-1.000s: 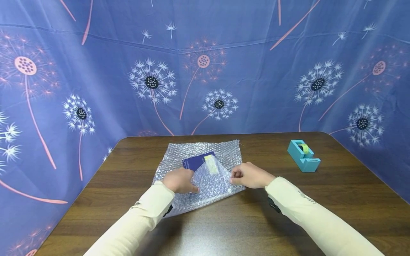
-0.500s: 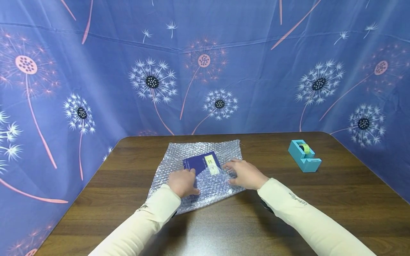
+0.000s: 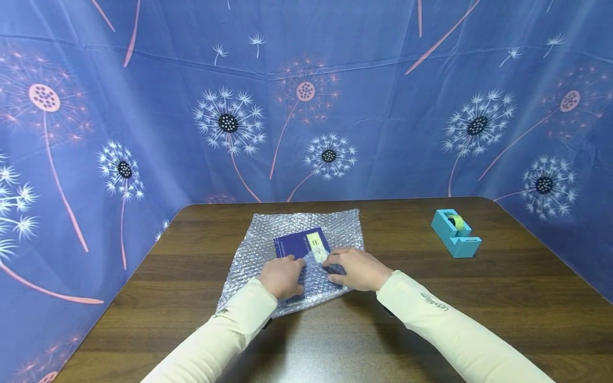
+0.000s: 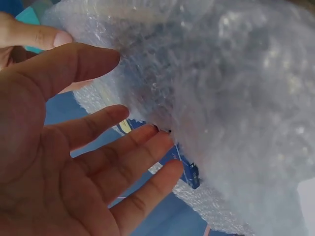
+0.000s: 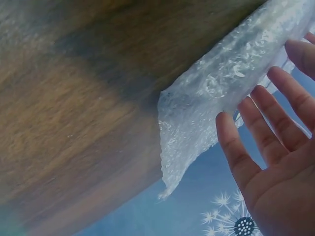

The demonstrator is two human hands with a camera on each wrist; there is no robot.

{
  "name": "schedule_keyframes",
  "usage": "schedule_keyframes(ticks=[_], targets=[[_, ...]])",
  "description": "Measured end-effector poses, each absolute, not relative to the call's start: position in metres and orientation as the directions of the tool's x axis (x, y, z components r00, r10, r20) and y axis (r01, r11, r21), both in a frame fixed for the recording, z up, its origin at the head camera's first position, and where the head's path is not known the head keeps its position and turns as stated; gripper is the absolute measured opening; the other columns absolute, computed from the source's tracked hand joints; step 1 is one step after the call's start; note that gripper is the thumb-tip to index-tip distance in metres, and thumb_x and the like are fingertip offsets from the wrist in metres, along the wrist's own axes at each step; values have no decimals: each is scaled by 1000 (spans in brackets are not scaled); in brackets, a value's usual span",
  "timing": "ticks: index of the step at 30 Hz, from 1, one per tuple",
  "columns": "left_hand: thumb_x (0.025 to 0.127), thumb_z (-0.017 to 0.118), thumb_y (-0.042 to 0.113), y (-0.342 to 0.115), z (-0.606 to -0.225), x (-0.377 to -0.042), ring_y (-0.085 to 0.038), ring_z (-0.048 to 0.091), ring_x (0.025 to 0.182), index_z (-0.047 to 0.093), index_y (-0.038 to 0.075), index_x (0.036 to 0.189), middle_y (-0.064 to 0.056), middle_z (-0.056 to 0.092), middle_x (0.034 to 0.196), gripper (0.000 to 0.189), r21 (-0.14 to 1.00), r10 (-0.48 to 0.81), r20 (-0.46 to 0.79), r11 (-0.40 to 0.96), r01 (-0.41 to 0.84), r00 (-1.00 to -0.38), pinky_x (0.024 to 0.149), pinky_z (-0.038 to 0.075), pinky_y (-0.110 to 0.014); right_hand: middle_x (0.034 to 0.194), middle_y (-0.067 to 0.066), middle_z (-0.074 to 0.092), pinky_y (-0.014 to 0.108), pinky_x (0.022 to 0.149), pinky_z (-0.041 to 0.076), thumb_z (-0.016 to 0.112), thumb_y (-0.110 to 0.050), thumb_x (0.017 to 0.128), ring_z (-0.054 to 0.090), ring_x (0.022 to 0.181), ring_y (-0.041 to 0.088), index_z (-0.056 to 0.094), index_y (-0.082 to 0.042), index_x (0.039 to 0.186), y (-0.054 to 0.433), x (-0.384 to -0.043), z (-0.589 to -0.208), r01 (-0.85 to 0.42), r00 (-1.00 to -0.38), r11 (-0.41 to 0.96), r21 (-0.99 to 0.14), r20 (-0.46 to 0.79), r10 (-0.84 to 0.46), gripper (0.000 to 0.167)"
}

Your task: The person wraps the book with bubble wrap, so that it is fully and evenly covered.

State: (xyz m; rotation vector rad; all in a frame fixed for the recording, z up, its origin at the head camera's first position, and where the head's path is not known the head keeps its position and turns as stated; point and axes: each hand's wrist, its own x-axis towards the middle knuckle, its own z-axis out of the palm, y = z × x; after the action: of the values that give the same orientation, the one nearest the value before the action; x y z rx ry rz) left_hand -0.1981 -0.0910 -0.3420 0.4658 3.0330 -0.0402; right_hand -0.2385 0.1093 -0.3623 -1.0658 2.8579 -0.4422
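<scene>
I see the right hand (image 3: 360, 269) has moved inward toward the left hand (image 3: 282, 277), both with loosely extended fingers, gripping nothing, over the bubble wrap's (image 3: 254, 239) near half. I judge its folded flap (image 3: 317, 276) settled, covering only the near part of the blue book (image 3: 293, 244) mid-wrap.

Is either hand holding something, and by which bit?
Nothing seems held: the left hand and right hand are loosely spread, not gripping, at the bubble wrap.
</scene>
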Motion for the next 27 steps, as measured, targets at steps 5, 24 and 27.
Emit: schedule_keyframes(ticks=[5,24,27], targets=[[80,86,32,-91,-345,-199,-33,69,103,68,10,129,-15,70,119,57,-11,339,-47,941,339,-940,90,56,-47,131,10,66,55,107,44,74,-23,95,56,129,36,73,-11,124,112,-238,-362,-645,-748,707,-289,54,-661,32],[80,86,32,-48,-345,-194,-29,70,94,72,10,111,-10,74,102,41,-111,368,-45,922,370,-929,80,58,-39,126,12,67,55,102,47,77,-23,92,60,123,38,74,-10,118,151,-224,-357,-638,-754,715,-285,42,-656,29],[79,86,32,-42,-345,-193,-28,70,91,72,11,108,-9,74,99,38,-103,381,-41,918,383,-924,79,58,-38,124,10,68,55,101,48,78,-23,91,61,121,38,74,-11,117,159,-222,-358,-640,-752,711,-292,46,-658,29]])
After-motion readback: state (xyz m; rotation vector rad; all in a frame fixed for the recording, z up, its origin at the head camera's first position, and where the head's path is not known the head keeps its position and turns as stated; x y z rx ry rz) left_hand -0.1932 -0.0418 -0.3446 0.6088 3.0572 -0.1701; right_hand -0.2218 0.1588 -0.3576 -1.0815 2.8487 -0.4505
